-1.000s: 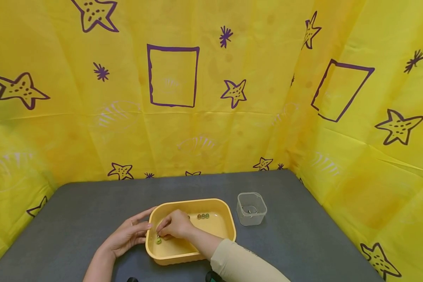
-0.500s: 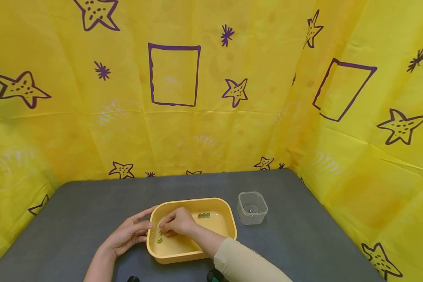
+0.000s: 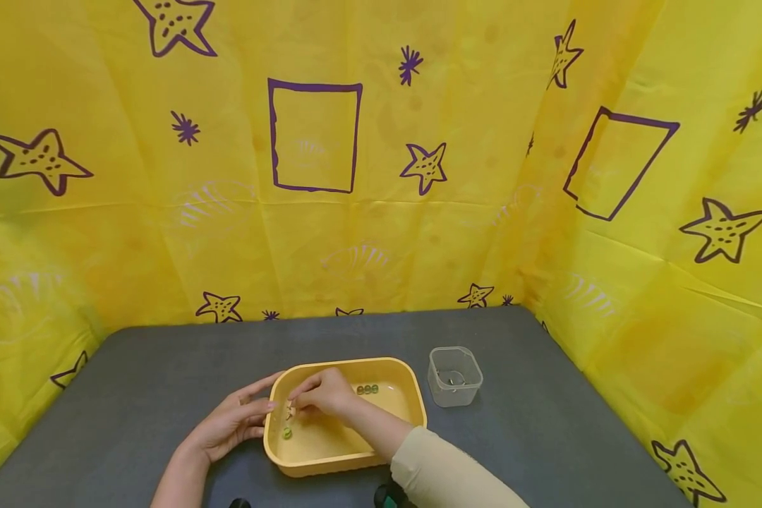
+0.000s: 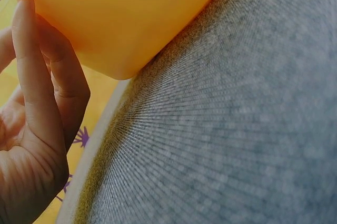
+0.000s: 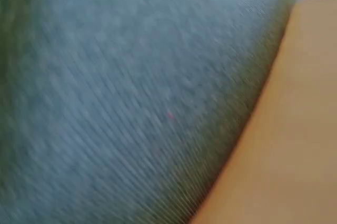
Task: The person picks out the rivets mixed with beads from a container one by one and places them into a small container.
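The right hand (image 3: 324, 394) angles down, fingertips close together; whether they pinch anything I cannot tell. Below sits a small round yellow-green ball (image 3: 286, 433), inside the yellow rounded-rectangular tray (image 3: 330, 466). The left hand's (image 3: 233, 418) spread fingers touch its left side.

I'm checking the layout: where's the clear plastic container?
In the head view, the clear plastic container stands on the grey table, just right of the yellow tray.

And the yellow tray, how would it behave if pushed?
The tray is likely stiff: its walls stand without sagging. Being wide and low, it should slide rather than tip. The small balls inside look round, so a sharp push might set them rolling.
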Available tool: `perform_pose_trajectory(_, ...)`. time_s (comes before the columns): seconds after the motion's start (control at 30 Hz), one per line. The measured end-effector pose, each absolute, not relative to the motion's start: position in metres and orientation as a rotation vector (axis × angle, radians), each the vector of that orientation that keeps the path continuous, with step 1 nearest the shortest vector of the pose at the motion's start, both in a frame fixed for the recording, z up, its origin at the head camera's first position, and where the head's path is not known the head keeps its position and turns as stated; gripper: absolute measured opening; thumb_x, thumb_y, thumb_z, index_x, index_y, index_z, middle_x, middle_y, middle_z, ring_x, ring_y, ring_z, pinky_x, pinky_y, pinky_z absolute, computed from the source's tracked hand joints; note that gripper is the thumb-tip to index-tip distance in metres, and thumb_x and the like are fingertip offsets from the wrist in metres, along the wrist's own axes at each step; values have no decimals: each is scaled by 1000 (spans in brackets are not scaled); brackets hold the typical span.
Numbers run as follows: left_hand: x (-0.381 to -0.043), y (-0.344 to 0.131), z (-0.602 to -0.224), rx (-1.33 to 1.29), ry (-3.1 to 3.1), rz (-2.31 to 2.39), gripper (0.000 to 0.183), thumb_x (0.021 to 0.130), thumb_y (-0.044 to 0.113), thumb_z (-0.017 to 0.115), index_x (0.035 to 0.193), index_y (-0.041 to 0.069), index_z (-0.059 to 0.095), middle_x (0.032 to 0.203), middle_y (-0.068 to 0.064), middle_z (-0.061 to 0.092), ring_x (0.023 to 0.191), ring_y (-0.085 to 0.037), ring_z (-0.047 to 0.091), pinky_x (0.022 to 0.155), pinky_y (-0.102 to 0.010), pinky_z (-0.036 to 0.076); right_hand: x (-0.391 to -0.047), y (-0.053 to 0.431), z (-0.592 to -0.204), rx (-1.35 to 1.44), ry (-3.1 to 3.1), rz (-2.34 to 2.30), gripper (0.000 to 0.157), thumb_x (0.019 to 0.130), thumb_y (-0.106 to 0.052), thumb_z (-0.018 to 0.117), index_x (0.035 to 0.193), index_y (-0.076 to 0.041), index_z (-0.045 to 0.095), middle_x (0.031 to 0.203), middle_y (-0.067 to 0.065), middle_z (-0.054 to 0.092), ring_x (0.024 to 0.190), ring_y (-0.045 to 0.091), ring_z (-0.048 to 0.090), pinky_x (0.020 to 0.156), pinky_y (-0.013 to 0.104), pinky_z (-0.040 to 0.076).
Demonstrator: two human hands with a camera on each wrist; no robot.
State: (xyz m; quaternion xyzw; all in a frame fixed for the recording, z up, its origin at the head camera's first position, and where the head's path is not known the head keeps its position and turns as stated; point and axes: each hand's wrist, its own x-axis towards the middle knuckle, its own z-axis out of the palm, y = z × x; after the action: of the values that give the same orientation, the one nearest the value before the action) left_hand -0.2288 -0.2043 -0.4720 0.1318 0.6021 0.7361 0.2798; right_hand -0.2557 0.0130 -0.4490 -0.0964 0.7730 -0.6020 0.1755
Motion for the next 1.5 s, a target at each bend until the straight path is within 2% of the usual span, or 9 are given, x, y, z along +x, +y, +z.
perform_pose_trajectory(0.57,-229,-204,-472,297,1678,1954,78,104,16,49,159,4,-5,128,-3,66,108,-13,70,81,-24,62,-268,35,-433,-203,2098,-1778,11,85,-1,73,93,4,78,91,13,78,68,12,71,77,38,64)
perform_pose_trajectory(0.73,-229,-204,-471,289,1689,1951,78,104,17,50,159,5,-4,127,-4,67,107,-13,70,80,-24,62,-270,45,-428,-215,2048,-1812,10,86,0,71,93,3,77,88,9,77,65,9,69,75,33,64)
perform_pose_trajectory(0.87,-229,-204,-471,281,1699,1951,78,104,18,51,159,5,-3,126,-5,68,106,-13,71,80,-25,62,-271,52,-427,-237,2012,-1850,11,87,1,70,94,6,76,87,10,77,67,9,69,71,28,64)
perform_pose_trajectory(1.13,-229,-203,-472,282,1701,1956,78,103,17,51,159,4,-2,127,-4,67,108,-15,70,82,-27,62,-275,68,-420,-254,2075,-1833,20,88,-5,72,103,8,74,92,12,76,71,13,69,81,37,64)
perform_pose_trajectory(1.3,-229,-203,-471,280,1689,1959,78,103,16,51,159,5,-2,127,-5,67,107,-15,71,82,-28,62,-278,80,-414,-229,2097,-1828,19,88,-7,72,103,4,76,94,10,76,78,17,73,82,36,63)
perform_pose_trajectory(1.5,-227,-203,-470,260,1681,1962,79,103,18,52,159,6,-2,127,-4,67,107,-15,71,83,-28,62,-280,93,-412,-208,2088,-1838,19,88,-6,72,103,4,75,94,10,75,76,14,72,80,32,63)
